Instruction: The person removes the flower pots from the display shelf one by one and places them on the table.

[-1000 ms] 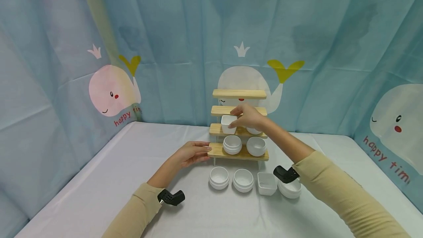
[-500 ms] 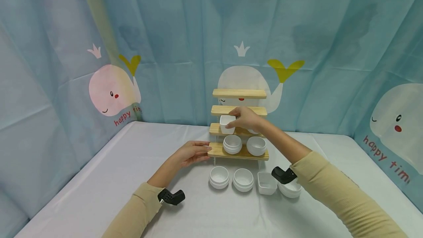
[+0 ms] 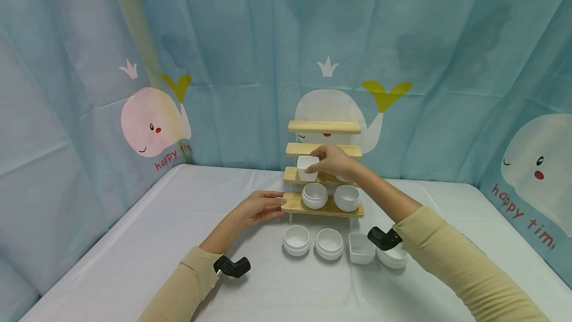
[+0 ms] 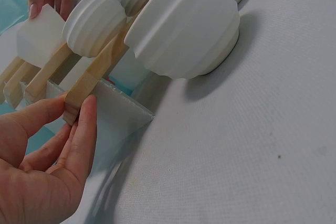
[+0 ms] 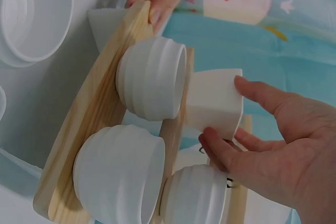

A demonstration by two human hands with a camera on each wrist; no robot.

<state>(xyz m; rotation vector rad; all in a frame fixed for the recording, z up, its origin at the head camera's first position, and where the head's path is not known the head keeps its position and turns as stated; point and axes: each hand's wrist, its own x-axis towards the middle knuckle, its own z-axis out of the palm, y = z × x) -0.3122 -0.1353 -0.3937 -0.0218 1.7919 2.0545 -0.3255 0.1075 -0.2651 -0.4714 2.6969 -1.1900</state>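
My left hand pinches the left end of the lowest board of a stepped wooden stand, thumb on one face and fingers on the other. On the second board from the bottom, my right hand holds a small square white pot near the left end, thumb and fingers on its rim and side. Beside it, a round white pot is partly hidden behind that hand in the head view. Two round ribbed pots, a left one and a right one, sit on the lowest board.
In front of the stand, a row of white pots lies on the white cloth: two round ones, a square one and another round one partly behind the right wrist camera. Two upper boards bear nothing. A blue curtain hangs behind.
My right hand has shifted slightly left with the square pot along the second board, then stayed still. The left hand keeps its place on the lowest board.
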